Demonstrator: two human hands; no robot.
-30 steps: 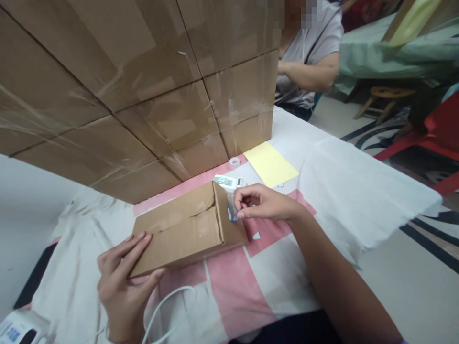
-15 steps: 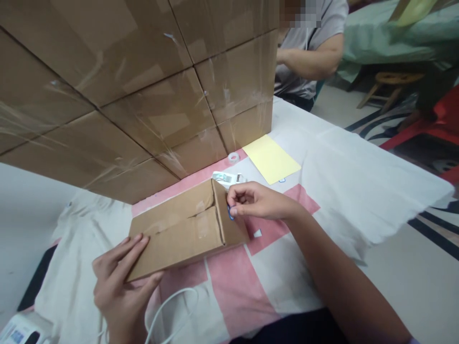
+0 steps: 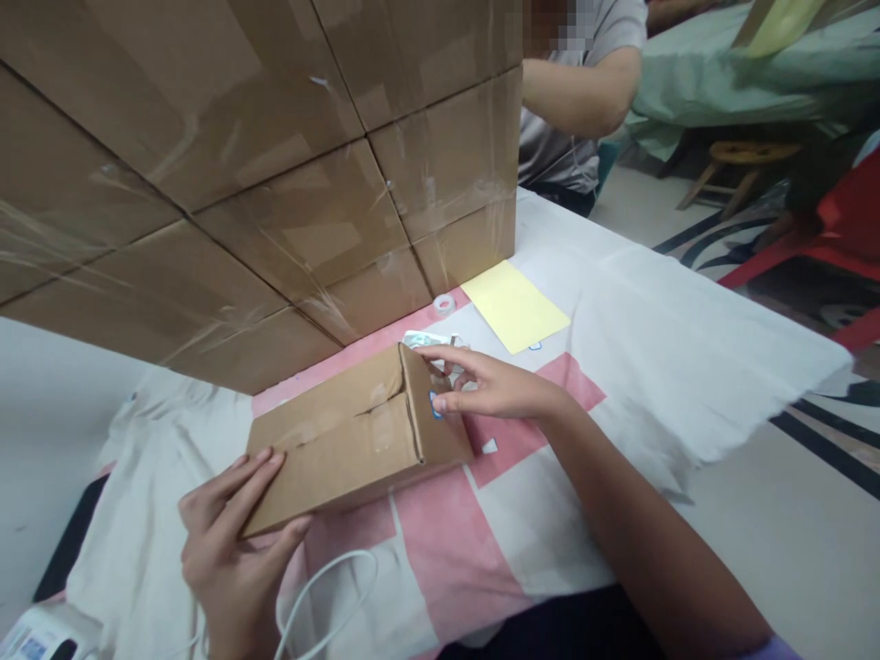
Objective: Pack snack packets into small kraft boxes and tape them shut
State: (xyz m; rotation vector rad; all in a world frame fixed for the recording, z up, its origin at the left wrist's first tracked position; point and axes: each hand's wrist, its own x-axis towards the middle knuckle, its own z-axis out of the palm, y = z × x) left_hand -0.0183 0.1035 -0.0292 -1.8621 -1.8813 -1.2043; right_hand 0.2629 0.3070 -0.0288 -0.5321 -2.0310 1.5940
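Observation:
A closed brown cardboard box (image 3: 330, 440) lies on the table, its top flaps meeting along a taped, slightly torn seam. My left hand (image 3: 234, 532) grips its near left corner, fingers on top and thumb against the front side. At the box's right end is my right hand (image 3: 485, 385), fingers spread. Its thumb presses beside a small blue-edged sticker (image 3: 435, 404) on that end face, and its index finger reaches along the far top edge. The thumb partly covers the sticker.
Tall stacked cartons (image 3: 275, 183) wrapped in clear film stand behind the box. A yellow sheet (image 3: 519, 307), a tape roll (image 3: 444, 303) and a white packet (image 3: 421, 339) lie beyond it. A white cable (image 3: 330, 573) loops in front. Another person (image 3: 584, 101) sits across the table.
My right hand's fingers have uncurled from a pinch around the blue-edged sticker, which now lies against the box's end. My left hand has kept its hold.

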